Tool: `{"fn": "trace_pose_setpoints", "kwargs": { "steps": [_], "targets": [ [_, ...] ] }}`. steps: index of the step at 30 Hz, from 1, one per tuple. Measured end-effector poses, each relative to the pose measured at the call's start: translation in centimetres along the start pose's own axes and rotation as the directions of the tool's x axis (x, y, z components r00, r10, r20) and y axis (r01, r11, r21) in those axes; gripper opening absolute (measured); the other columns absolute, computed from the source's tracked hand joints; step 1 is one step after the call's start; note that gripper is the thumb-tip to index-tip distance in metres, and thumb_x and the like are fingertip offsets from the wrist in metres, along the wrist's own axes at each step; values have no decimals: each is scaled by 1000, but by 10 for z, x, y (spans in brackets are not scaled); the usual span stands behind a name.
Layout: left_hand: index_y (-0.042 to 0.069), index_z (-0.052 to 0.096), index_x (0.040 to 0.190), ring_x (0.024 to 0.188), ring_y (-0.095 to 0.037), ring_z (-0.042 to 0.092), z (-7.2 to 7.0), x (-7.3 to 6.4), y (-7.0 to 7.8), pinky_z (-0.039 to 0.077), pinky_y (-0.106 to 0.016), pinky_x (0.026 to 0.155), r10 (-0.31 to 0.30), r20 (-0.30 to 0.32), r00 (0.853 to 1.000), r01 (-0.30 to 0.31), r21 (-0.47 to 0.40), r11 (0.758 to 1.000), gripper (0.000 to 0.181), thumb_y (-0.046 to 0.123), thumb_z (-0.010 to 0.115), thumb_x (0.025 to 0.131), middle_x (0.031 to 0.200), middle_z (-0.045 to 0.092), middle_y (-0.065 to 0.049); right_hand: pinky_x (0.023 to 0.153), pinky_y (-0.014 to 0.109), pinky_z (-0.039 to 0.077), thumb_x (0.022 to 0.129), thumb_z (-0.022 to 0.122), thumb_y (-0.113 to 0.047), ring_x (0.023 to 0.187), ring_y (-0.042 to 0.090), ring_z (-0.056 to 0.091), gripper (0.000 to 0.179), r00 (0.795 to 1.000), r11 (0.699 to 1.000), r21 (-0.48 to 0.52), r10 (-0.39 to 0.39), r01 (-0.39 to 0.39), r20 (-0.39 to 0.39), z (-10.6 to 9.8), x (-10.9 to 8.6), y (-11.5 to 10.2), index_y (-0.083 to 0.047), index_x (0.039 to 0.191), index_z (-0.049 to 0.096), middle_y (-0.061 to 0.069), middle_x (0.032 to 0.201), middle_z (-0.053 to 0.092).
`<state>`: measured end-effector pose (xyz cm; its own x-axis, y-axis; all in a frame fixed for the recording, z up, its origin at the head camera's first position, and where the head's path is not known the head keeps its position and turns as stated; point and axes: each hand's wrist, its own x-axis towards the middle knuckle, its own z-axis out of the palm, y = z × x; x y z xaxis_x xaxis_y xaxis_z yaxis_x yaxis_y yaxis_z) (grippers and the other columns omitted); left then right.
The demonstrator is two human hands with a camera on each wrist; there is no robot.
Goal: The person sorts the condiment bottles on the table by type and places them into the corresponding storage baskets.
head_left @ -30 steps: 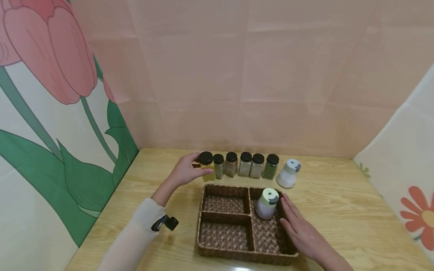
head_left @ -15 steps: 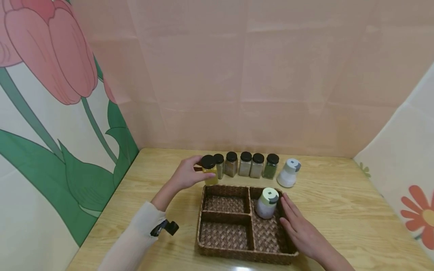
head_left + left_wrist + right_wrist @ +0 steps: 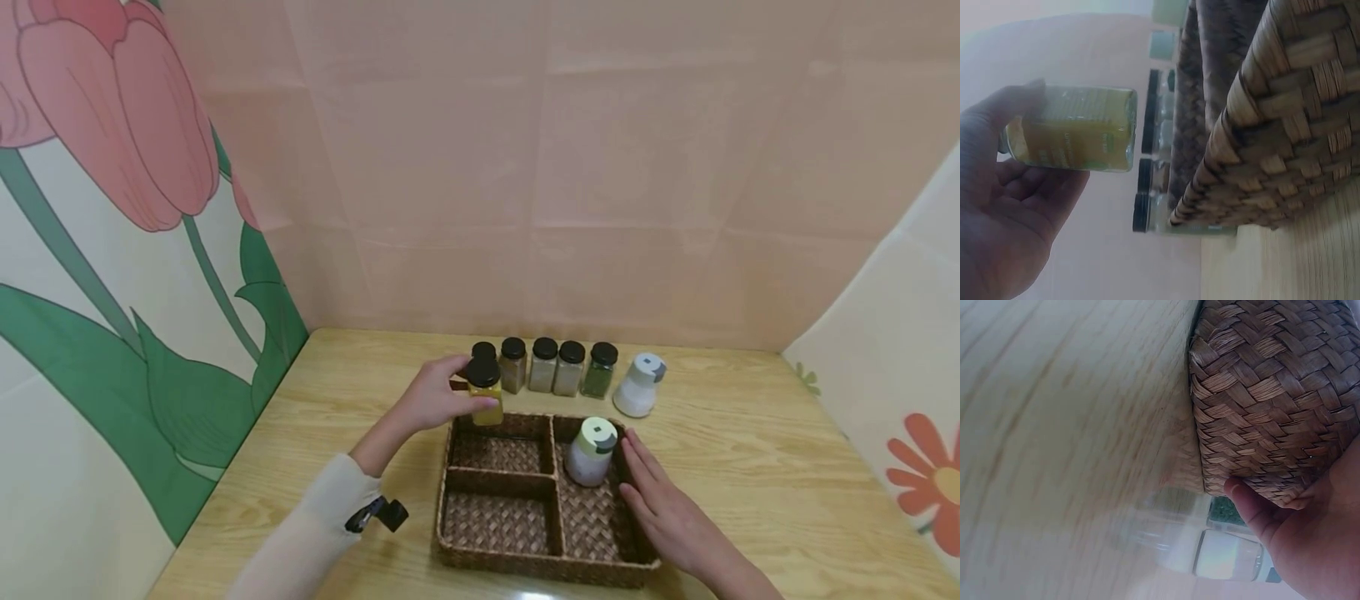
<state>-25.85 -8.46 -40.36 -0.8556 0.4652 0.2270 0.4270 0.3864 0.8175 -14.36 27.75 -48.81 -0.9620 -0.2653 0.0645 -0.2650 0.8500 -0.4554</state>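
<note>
My left hand grips a yellow spice jar with a black lid, thumb on one side and fingers on the other. The jar is held up, overlapping the back-left rim of a brown woven basket in the head view. Three compartments divide the basket. In the right one stands a shaker with a pale green and grey top. My right hand holds the basket's right wall, thumb over the rim and fingers along the outside. In the right wrist view, a fingertip meets the woven wall.
Behind the basket, several black-lidded spice jars stand in a row, the leftmost partly hidden by the held jar. A white shaker with a grey-blue top ends the row at right. Pale wood table; pink cloth behind it.
My left hand has carried the yellow jar away from the left end of the row, rightward and nearer, to the basket's back-left rim. My right hand has stayed put.
</note>
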Motion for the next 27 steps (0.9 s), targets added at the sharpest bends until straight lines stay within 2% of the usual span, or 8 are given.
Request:
{"fn": "trace_pose_setpoints", "kwargs": {
  "steps": [2,4,6,9,12,20,27],
  "targets": [
    [14,67,127,113,-19,65,3,1,2,58,-38,89,6,10,1000,-6,12,1000,52,37,84,84,122,69,0,118,32,22,110,39,-39,149,40,28,65,1000,1000,-7,4,-4,3,0,0,0,-8,163,17,11,170,11],
    [13,67,126,107,-19,67,7,3,4,59,-37,84,3,26,1000,-4,26,1000,52,38,84,84,120,69,-2,113,49,30,110,39,-39,149,39,28,65,1000,1000,-13,13,-12,10,0,1,0,-8,163,16,10,170,10],
    [10,65,131,107,-21,67,11,4,6,58,-38,83,-15,32,999,13,58,998,60,41,84,83,124,68,-5,111,56,32,110,39,-39,149,41,27,65,1000,1000,-7,9,-9,13,0,1,0,-7,163,16,12,170,9],
    [5,58,140,113,-28,65,15,5,8,57,-43,88,-42,43,998,38,89,995,73,43,83,83,135,64,-12,112,58,32,110,39,-38,149,41,27,65,1000,1000,2,16,-16,21,0,1,0,-7,163,16,12,170,9],
    [3,52,147,123,-31,60,19,7,11,54,-47,95,-63,51,997,58,99,993,82,43,83,83,143,58,-14,111,59,32,110,40,-36,149,42,27,65,1000,1000,3,13,-13,20,0,1,0,-6,163,16,13,170,9],
    [8,53,146,127,-28,58,31,13,18,54,-45,96,-53,95,994,40,135,990,78,46,81,84,142,59,-10,111,58,32,110,40,-36,149,42,28,65,1000,1000,-3,13,-13,18,0,1,0,-6,163,16,13,170,10],
    [12,60,139,123,-22,60,41,17,19,51,-43,101,2,122,993,-23,171,985,68,46,81,84,133,65,-3,111,58,32,110,40,-35,148,41,28,64,1000,1000,-2,6,-6,8,-1,0,-1,-5,162,17,14,170,11]
  ]
}}
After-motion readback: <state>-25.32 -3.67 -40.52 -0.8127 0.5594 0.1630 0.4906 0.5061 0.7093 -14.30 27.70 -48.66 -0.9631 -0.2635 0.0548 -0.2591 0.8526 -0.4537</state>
